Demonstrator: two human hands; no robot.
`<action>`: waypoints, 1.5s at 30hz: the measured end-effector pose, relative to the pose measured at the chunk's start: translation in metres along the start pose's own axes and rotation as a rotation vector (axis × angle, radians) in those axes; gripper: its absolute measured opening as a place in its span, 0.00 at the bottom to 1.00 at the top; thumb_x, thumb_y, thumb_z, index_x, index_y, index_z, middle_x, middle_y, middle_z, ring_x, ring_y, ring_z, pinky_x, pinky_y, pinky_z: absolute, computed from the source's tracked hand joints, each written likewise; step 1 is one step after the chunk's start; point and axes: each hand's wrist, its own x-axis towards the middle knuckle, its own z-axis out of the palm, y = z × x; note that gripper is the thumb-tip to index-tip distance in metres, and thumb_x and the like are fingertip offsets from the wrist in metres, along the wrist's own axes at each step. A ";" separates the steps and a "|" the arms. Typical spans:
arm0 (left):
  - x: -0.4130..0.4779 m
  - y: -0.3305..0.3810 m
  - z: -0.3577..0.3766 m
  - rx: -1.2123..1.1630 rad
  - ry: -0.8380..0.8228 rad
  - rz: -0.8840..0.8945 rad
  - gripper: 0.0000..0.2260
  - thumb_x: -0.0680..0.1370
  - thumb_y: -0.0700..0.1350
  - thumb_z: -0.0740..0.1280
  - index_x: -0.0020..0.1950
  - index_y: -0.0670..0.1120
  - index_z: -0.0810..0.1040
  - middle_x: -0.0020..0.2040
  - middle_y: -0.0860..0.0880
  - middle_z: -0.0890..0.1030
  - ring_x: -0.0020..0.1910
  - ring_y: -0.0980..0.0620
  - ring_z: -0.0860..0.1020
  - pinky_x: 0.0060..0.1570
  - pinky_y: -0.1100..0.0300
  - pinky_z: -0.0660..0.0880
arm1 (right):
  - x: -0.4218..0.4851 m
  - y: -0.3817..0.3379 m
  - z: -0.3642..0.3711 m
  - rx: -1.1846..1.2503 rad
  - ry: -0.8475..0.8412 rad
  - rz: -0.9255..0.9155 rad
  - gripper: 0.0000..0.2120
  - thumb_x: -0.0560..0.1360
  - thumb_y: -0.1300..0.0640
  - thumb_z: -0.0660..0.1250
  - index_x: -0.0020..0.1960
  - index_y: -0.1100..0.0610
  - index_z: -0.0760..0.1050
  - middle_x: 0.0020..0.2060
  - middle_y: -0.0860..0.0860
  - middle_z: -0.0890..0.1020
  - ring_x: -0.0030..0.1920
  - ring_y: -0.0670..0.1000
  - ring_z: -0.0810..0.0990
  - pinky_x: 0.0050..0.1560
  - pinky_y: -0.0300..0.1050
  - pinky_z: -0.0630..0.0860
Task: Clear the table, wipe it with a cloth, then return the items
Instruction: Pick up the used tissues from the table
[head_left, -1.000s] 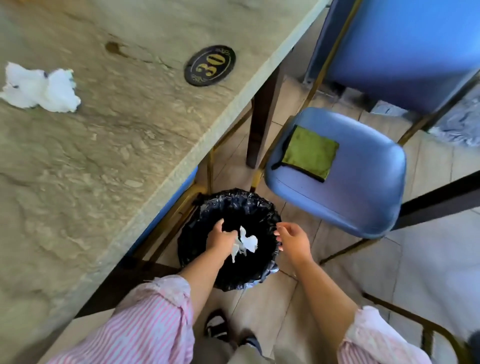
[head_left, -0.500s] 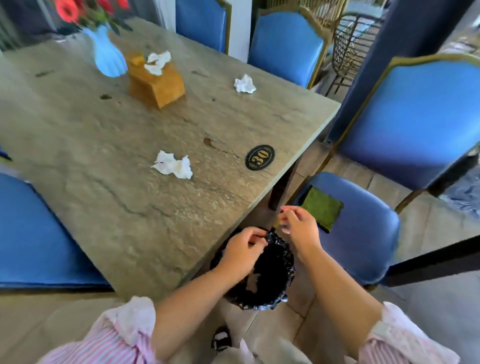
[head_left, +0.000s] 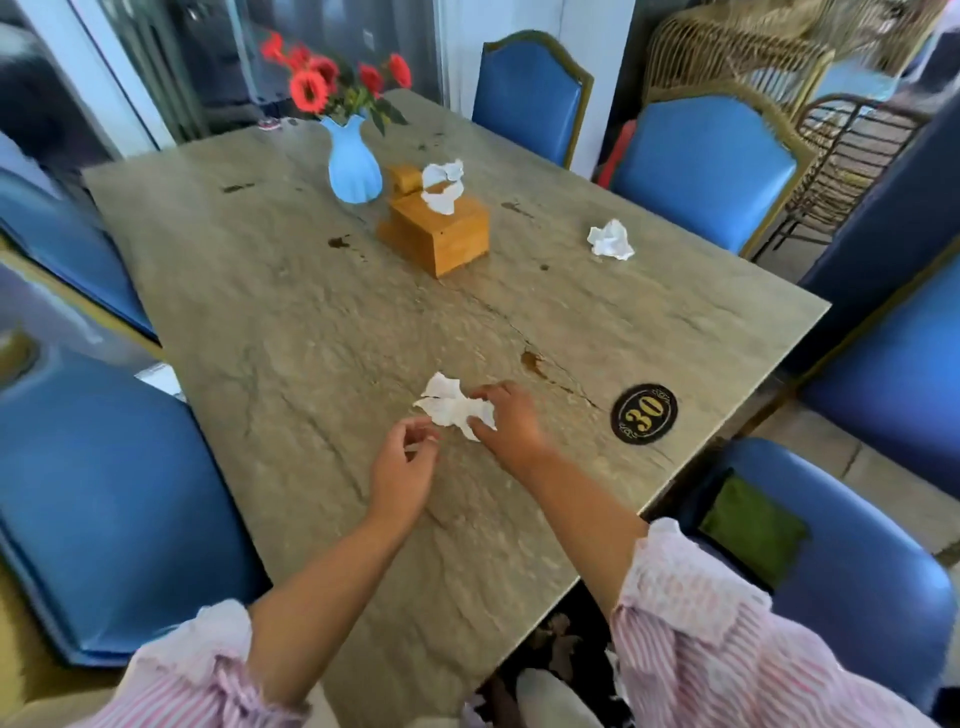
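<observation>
Just right of the right hand (head_left: 511, 421), a round black plaque (head_left: 644, 414) lettered 30 in gold. Further right and nearer than that hand, a blue padded seat (head_left: 857, 597), with pale floor tiles (head_left: 841, 460) past it. Well left of the left hand (head_left: 402, 467), a large blue chair (head_left: 104, 493). Far beyond both hands, a narrow gold-trimmed chair back (head_left: 530, 98) beside a wider blue chair back (head_left: 706, 166), and wicker chairs (head_left: 831, 150) off to the right.

Pink-and-white pinstriped top on this person, really thin stripes. The left sleeve (head_left: 197, 670) and right sleeve (head_left: 701, 623) are both shoved up around the elbow, all bunched and crumpled, with a paler pink folded-back edge. Forearms are bare, and the left hand (head_left: 402, 467) and right hand (head_left: 511, 421) too.
</observation>
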 end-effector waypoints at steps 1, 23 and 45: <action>0.007 0.000 -0.002 -0.008 0.014 -0.005 0.08 0.77 0.36 0.62 0.52 0.48 0.74 0.45 0.49 0.79 0.48 0.42 0.79 0.58 0.42 0.74 | 0.007 -0.002 0.005 -0.048 -0.047 -0.002 0.21 0.74 0.57 0.67 0.66 0.57 0.72 0.64 0.56 0.72 0.64 0.58 0.67 0.63 0.45 0.63; 0.103 0.062 0.141 0.176 -0.089 0.067 0.12 0.79 0.39 0.61 0.62 0.41 0.73 0.55 0.48 0.77 0.54 0.52 0.75 0.51 0.65 0.68 | 0.145 0.104 -0.144 0.481 0.422 0.307 0.15 0.75 0.68 0.56 0.52 0.60 0.80 0.41 0.52 0.80 0.41 0.52 0.77 0.35 0.39 0.72; 0.182 0.072 0.267 0.672 0.005 0.158 0.26 0.81 0.55 0.52 0.76 0.46 0.54 0.79 0.51 0.47 0.78 0.53 0.42 0.73 0.63 0.43 | 0.321 0.190 -0.197 -0.128 0.065 0.027 0.16 0.79 0.61 0.60 0.64 0.57 0.75 0.69 0.54 0.71 0.67 0.55 0.71 0.65 0.42 0.64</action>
